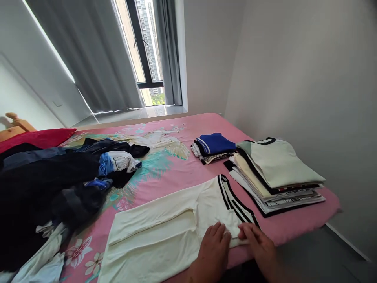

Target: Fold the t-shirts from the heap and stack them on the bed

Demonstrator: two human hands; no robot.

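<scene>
Cream-white trousers lie spread on the bed, legs toward the left and the black-striped waistband toward the right. My left hand rests palm down on the cloth just below the waistband, its fingers stretched out and side by side. At the near end of the waistband, my right hand pinches the edge between thumb and fingers. Small creases show in the fabric between the two hands.
A tall stack of folded clothes stands at the bed's right edge. Beside it sits a smaller folded pile with blue on top. Dark loose clothes heap at the left, near a red pillow. Pink floral bedding lies underneath.
</scene>
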